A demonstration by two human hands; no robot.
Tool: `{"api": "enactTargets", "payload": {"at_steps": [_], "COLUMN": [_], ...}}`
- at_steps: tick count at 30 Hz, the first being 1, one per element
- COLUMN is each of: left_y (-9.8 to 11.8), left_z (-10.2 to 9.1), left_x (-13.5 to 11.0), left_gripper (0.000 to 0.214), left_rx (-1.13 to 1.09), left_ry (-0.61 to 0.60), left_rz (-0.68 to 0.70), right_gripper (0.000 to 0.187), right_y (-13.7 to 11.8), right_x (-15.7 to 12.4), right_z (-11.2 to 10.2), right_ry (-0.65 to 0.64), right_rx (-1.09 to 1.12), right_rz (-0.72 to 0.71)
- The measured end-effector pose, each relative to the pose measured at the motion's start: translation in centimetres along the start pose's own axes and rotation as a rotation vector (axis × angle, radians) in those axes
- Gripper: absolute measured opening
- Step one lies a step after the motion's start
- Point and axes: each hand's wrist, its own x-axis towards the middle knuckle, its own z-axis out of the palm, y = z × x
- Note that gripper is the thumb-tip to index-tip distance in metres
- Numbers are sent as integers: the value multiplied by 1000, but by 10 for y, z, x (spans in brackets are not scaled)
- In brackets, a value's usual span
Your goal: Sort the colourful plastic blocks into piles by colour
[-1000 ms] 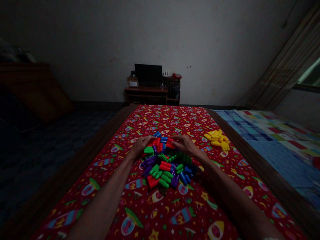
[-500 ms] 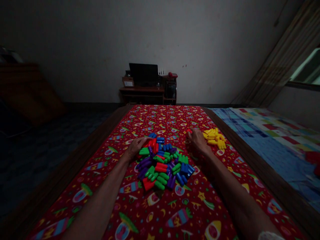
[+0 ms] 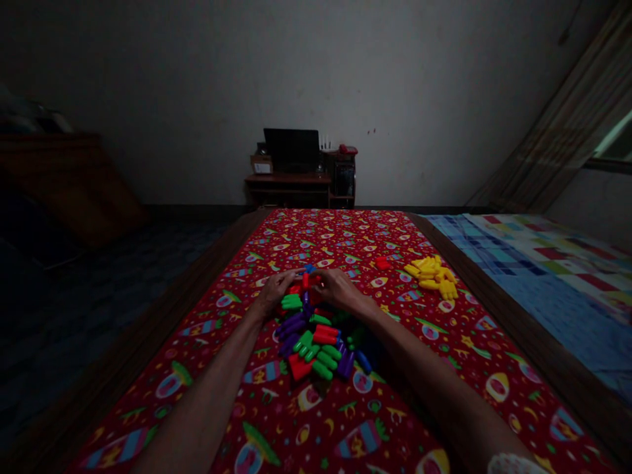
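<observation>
Both hands are at the far edge of a mixed pile of glossy, apparently plastic pieces in red, green, purple and blue (image 3: 318,332), just below the middle of the frame, on a tabletop (image 3: 212,263) with dark wooden borders and a red cloth printed with rockets and stars (image 3: 336,227). The person's left hand (image 3: 276,289) sits at the pile's upper-left side, its fingers bent and extended toward the red pieces; whether it grips one or merely steadies it cannot be told. The right hand (image 3: 338,289) arches over the upper-right part, fingers partly curled, with red showing at its fingertips (the dim light hides whether it has a firm hold). The step in hand looks like singling out a red piece (image 3: 306,281) between the two sets of fingertips; freeing it would call for a light pinch that leaves its neighbours undisturbed. That piece seems to stand nearly upright, though its lower end is hard to make out. Many of the pieces resemble small hands, with rounded, finger-like lobes side by side; they lie at mixed angles, some overlapping. Right of centre, a lone red piece (image 3: 382,263) lies apart from the pile, near a cluster of bright yellow pieces (image 3: 429,273).
</observation>
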Motion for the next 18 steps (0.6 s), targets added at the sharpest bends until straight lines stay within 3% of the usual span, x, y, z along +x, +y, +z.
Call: {"api": "enactTargets", "payload": {"at_steps": [5,9,13,18], "left_y": [2,6,8,5], "left_z": [-1,0,0,-1], "left_x": [0,-1,-2,0], "left_gripper": [68,69,68,66], "left_rx": [24,21,31,38], "left_ry": [-52,-41,-37,-35], "left_rz": [0,-8,4,38], "right_gripper": [30,29,30,44], "right_y": [39,83,115,125], "right_x": [-10,-25,-38,-42], "right_z": [-39,-63,-71,-73], "right_ry": [111,148,125,129], "right_rx": [31,-122,-181,-224], "right_rz": [124,312,423,502]}}
